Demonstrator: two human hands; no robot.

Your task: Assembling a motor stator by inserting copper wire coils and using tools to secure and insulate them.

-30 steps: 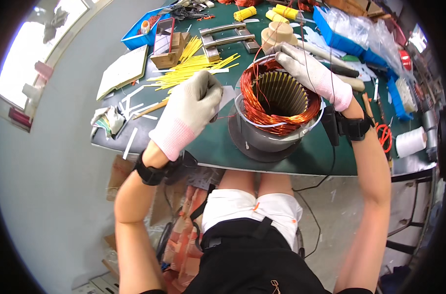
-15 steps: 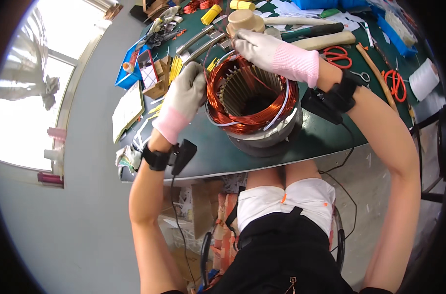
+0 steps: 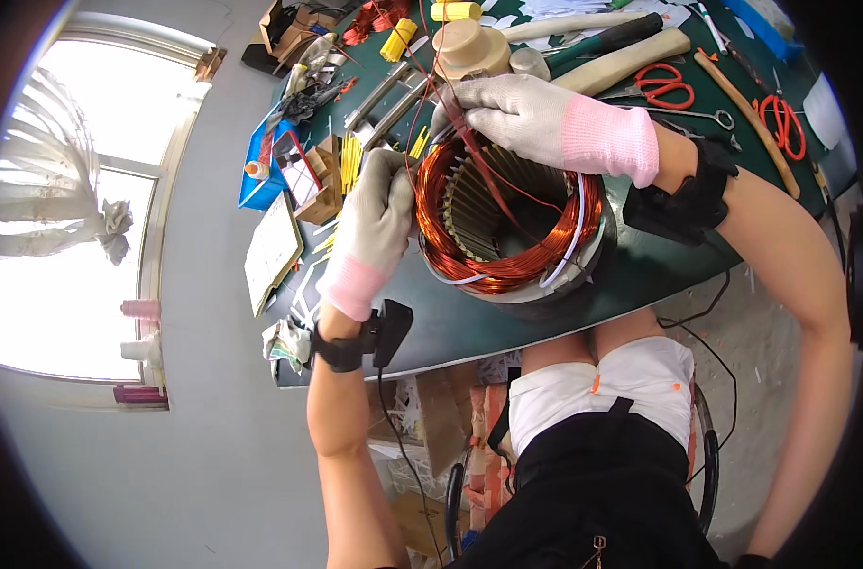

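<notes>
A motor stator (image 3: 493, 242) stands upright on the green table, its ring of copper windings (image 3: 507, 277) facing up and bound in places with white sleeving (image 3: 572, 228). My right hand (image 3: 536, 119), in a pale glove with a pink cuff, reaches over the far rim, its fingers closed around red-brown lead wires (image 3: 488, 175) that run into the bore. At the left rim, my left hand (image 3: 375, 218), gloved alike, has thumb and fingers pressed together beside the coil. Whatever lies between those left fingertips is too small to make out.
Behind the stator are a beige round block (image 3: 469, 47), mallets (image 3: 631, 62) and metal bars (image 3: 389, 100). Red-handled scissors (image 3: 664, 87) and a wooden stick (image 3: 749, 123) lie to the right. At left sit a blue tray (image 3: 258, 171), yellow strips (image 3: 351, 161) and a notebook (image 3: 275, 251).
The view has shifted, so everything sits further right. My right hand has moved closer over the stator's far rim with the lead wires. My left hand remains by the left rim.
</notes>
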